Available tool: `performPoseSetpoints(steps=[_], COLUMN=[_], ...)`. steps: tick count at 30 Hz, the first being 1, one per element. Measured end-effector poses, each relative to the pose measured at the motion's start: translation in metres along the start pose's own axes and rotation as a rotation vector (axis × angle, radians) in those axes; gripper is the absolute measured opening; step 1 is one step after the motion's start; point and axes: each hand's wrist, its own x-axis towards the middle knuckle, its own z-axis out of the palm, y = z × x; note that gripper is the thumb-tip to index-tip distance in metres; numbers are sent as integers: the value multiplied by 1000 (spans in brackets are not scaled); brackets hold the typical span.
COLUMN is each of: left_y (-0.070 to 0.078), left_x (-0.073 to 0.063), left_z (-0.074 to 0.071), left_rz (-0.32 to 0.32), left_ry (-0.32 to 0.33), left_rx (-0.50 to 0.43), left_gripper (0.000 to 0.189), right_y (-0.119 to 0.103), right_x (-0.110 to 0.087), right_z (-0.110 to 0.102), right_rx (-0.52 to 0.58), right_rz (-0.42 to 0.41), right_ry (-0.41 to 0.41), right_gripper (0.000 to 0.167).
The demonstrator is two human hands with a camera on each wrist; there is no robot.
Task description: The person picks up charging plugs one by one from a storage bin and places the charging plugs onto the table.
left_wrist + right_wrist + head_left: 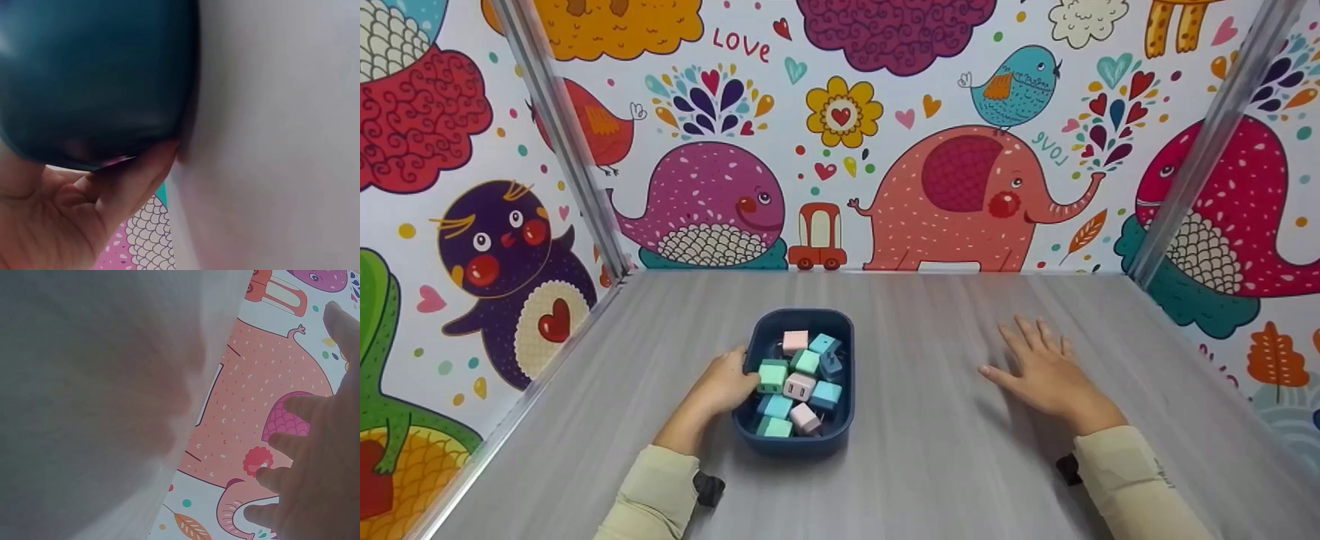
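A dark blue plastic bin [793, 448] stands on the table left of the middle. Several USB wall chargers lie jumbled inside it, among them a pink charger [799, 387], a green charger [772, 377] and a blue charger [826, 394]. My left hand [725, 382] grips the bin's left wall, thumb at the rim. In the left wrist view its fingers [138, 183] lie against the bin's outer side [95, 84]. Well to the right, my right hand [1046, 375] is held over the table with fingers spread, holding nothing; the right wrist view shows the hand [320, 439] above the surface.
The grey wood-grain table [919, 450] reaches back to a printed cartoon wall [840, 187]. Metal posts, one at the left corner [577, 165] and one at the right corner [1192, 165], frame the space, with printed side walls beyond them.
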Motion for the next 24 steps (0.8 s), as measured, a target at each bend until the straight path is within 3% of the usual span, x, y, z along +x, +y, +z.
performPoseSetpoints(steps=[24], left_y=[18], left_x=[-10], left_z=[20], left_rz=[64], left_ry=[5], left_rx=[-22], left_gripper=[56], right_y=[-9], right_x=[-1], right_z=[-2], right_rx=[-6], right_rz=[-22], right_ry=[2], right_gripper=[99])
